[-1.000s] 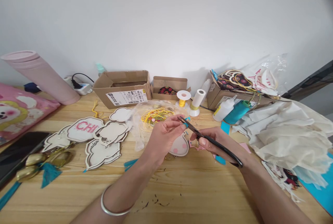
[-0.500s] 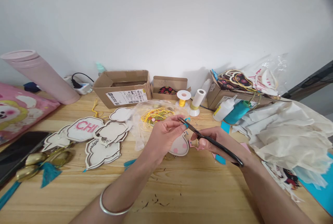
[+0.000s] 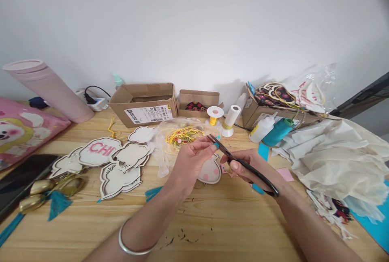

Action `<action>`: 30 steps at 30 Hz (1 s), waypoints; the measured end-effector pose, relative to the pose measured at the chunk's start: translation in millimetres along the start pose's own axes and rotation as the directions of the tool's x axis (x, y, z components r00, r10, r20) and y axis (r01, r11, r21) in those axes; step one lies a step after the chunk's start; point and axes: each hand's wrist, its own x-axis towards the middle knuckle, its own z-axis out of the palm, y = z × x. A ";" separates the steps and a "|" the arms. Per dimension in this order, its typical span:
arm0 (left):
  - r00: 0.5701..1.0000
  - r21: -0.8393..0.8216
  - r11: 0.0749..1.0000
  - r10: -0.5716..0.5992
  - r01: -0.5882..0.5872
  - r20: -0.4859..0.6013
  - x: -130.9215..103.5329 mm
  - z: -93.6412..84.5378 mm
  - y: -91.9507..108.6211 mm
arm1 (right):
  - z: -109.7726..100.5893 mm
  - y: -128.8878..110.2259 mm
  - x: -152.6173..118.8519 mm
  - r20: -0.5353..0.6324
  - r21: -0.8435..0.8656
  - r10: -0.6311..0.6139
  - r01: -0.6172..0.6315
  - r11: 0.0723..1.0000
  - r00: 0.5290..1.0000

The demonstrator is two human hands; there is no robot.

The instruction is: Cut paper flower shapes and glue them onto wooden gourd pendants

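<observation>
My left hand [image 3: 192, 158] pinches a small blue piece [image 3: 216, 145], paper or felt, I cannot tell which. My right hand [image 3: 243, 164] holds a pair of black-handled scissors [image 3: 252, 168], whose blades point up and left and meet the blue piece at my left fingertips. Below the hands on the table lies a pale cloud-shaped piece with pink dots [image 3: 209, 171], partly covered by my left hand. Behind my left hand a clear plastic bag [image 3: 162, 132] holds tangled yellow cord [image 3: 185, 135].
Cloud-shaped wooden pieces [image 3: 120, 179] lie on the left, near gold bells [image 3: 42, 186] and a phone [image 3: 21, 177]. Cardboard boxes [image 3: 146, 110], a yellow thread spool [image 3: 214, 112], a glue bottle [image 3: 261, 127] and a teal thread cone [image 3: 278, 131] stand behind. Crumpled pale fabric [image 3: 334, 160] is on the right.
The scissors have shifted slightly left, and their blades now sit closer to the left fingertips. Less of the blue piece shows above the left fingers.
</observation>
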 end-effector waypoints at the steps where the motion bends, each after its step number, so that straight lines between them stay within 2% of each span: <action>1: 1.000 -0.020 1.000 0.003 -0.003 -0.009 0.1 0.3 -1.0 | 2.0 0.6 0.2 -0.015 0.027 0.013 -0.013 1.000 1.000; 7: 0.996 -0.042 0.999 0.022 -0.026 -0.082 -0.9 0.9 -5.7 | 16.3 9.7 3.7 -0.096 0.169 0.026 -0.010 0.986 0.995; 15: 0.986 0.016 1.000 0.027 -0.025 -0.165 -1.9 0.9 -4.0 | 23.6 9.3 5.6 -0.162 0.165 0.014 0.013 0.986 0.987; 24: 0.988 0.024 0.999 0.032 -0.029 -0.153 -1.9 1.9 -0.9 | 20.2 9.7 4.4 -0.143 0.135 0.045 -0.025 0.991 0.989; 30: 0.994 0.016 0.999 0.041 -0.040 -0.102 -2.2 1.4 2.8 | 15.6 9.3 3.0 -0.100 0.179 0.000 0.018 0.984 0.995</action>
